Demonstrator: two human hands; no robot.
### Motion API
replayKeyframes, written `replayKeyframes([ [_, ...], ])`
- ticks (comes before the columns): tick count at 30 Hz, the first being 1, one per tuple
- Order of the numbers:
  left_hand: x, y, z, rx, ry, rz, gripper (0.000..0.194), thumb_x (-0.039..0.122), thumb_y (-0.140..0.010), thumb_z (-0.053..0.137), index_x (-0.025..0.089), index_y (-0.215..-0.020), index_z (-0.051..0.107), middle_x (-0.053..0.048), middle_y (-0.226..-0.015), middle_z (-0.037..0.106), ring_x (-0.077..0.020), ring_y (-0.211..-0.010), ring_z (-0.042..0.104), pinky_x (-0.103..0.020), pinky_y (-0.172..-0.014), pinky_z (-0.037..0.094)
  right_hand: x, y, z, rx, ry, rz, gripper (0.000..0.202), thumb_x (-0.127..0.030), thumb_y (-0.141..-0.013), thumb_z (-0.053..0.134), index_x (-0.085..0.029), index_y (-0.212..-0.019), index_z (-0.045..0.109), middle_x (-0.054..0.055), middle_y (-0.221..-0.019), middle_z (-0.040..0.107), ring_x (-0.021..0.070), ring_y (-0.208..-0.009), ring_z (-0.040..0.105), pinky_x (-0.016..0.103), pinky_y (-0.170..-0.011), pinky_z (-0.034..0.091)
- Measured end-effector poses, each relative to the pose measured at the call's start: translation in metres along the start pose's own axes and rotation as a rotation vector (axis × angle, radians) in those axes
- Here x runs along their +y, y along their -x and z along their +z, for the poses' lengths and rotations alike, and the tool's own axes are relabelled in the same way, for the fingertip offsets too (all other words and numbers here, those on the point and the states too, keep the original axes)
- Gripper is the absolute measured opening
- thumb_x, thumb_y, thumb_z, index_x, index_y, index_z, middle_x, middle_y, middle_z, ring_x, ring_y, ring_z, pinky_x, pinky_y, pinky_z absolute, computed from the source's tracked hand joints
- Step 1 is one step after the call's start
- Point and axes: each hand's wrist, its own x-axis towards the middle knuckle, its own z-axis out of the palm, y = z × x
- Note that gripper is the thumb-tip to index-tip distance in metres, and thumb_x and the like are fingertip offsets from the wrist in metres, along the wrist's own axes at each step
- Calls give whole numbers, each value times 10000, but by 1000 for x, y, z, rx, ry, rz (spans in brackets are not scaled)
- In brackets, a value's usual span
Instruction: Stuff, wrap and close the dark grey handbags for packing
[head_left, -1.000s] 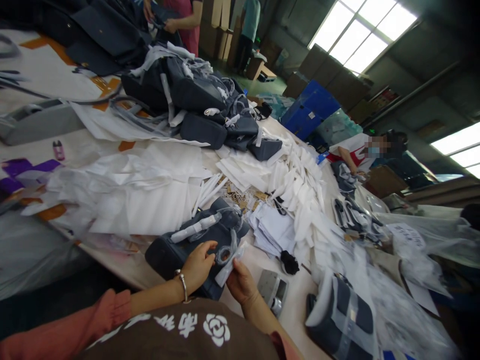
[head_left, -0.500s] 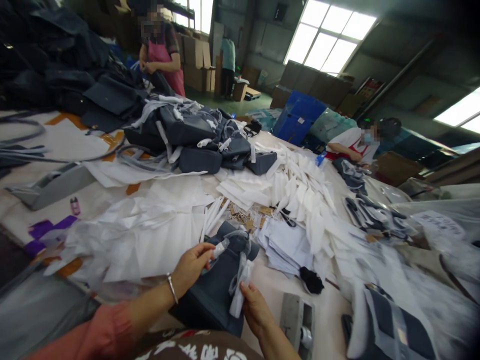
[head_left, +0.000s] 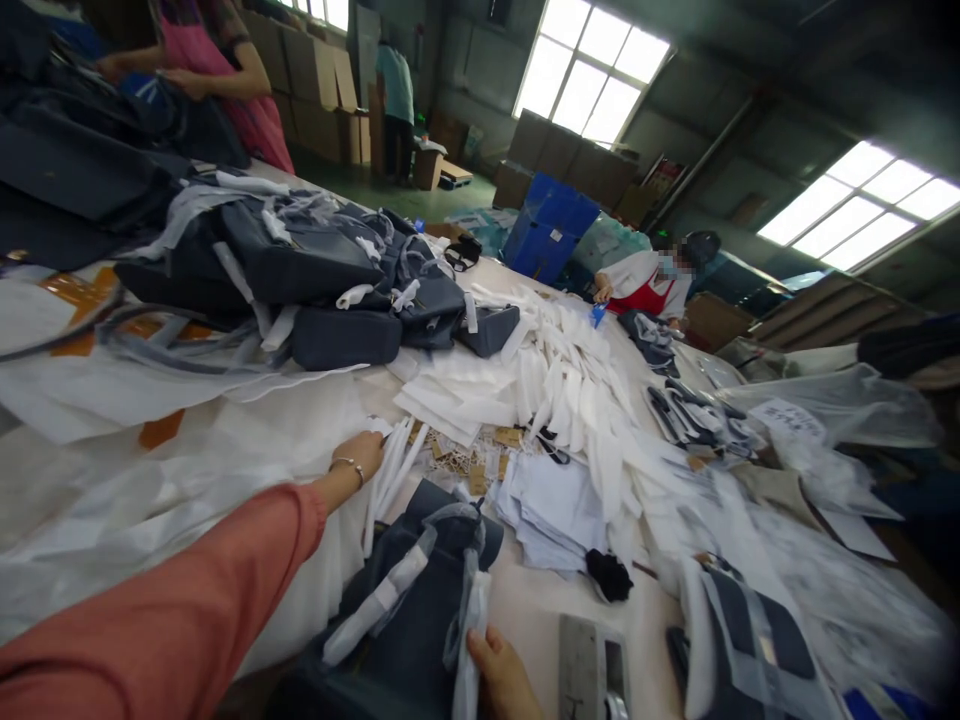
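A dark navy bag [head_left: 390, 610] lies right in front of me, its straps wrapped in clear film and white padding. My right hand [head_left: 501, 672] holds the wrapped right strap [head_left: 472, 625], thumb pressed along its side. The other wrapped strap [head_left: 382, 600] lies loose across the bag. Beyond the bag my left hand [head_left: 361, 455], with a bracelet at the wrist, is at the near-left end of a bunch of narrow white strips [head_left: 394, 475]. Its fingers are curled, and their tips are partly hidden, so what they grip does not show.
Several dark bags [head_left: 300, 260] are heaped at the back left. White sheets [head_left: 300, 440] lie on the left, tags with strings [head_left: 472, 455] in the middle, folded white sheets [head_left: 551, 510] to the right. A metal box [head_left: 592, 665] stands near my right hand. Co-workers stand across the table.
My left hand has let go of the left strap and reached forward to the white strips. That strap now lies on the bag. My right hand stays at the right strap; the view has shifted right.
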Motion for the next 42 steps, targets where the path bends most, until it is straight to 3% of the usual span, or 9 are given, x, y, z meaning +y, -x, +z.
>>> replayKeyframes([
  [4, -6, -28, 7, -9, -76, -39, 287, 275, -759, 492, 137, -989, 595, -186, -1127, 577, -301, -965, 589, -389, -793, 436, 3, -5, -5, 19, -8, 10, 488, -453, -637, 740, -128, -987, 642, 104, -833, 696, 296, -834, 640, 457, -797, 459],
  [9, -14, -45, 8, -35, -82, -61, 324, 330, -750, 497, 134, -986, 599, -177, -1024, 636, -286, -916, 615, -341, -741, 448, 1, -4, -2, 47, -35, 28, 472, -444, -657, 726, -132, -1000, 638, 98, -800, 692, 300, -846, 638, 470, -793, 461],
  [17, -24, -51, 6, -43, 19, -113, 341, 321, -704, 551, 160, -994, 629, -117, -999, 674, -258, -923, 609, -281, -722, 415, -3, -2, 0, 22, -41, 53, 499, -470, -648, 724, -126, -1001, 641, 124, -843, 685, 316, -882, 623, 481, -779, 468],
  [25, -24, -46, 1, -17, 224, -186, 218, 270, -738, 498, 176, -817, 678, -33, -616, 654, -198, -696, 622, -257, -624, 378, -7, -3, 4, 34, -35, 62, 511, -484, -630, 731, -126, -983, 643, 124, -824, 681, 324, -893, 617, 484, -776, 467],
  [31, -17, -27, -8, 141, 481, -238, 226, 345, -736, 512, 194, -837, 647, -10, -678, 652, -190, -738, 590, -247, -622, 368, -9, -1, 5, 33, -7, 61, 504, -495, -637, 723, -122, -967, 644, 118, -822, 680, 316, -887, 618, 473, -796, 458],
  [37, 11, 15, -38, 285, 928, -155, 226, 375, -830, 405, 190, -897, 516, -10, -843, 621, -131, -780, 574, -227, -708, 430, -12, 2, 11, 25, 21, 66, 527, -517, -641, 710, -123, -984, 639, 122, -833, 679, 320, -889, 616, 483, -807, 447],
  [40, 28, 52, -60, 260, 1161, -114, 177, 363, -870, 369, 202, -852, 442, 51, -643, 515, -73, -520, 501, -223, -611, 455, -15, 5, 14, 24, 39, 71, 544, -537, -621, 713, -125, -970, 645, 124, -814, 680, 329, -884, 617, 495, -807, 445],
  [42, 37, 82, -74, 106, 1460, -89, 152, 329, -873, 416, 198, -796, 426, 99, -521, 348, -35, -371, 324, -184, -495, 400, -17, 8, 16, -1, 40, 70, 533, -533, -632, 708, -122, -966, 649, 127, -826, 680, 326, -898, 615, 484, -819, 445],
])
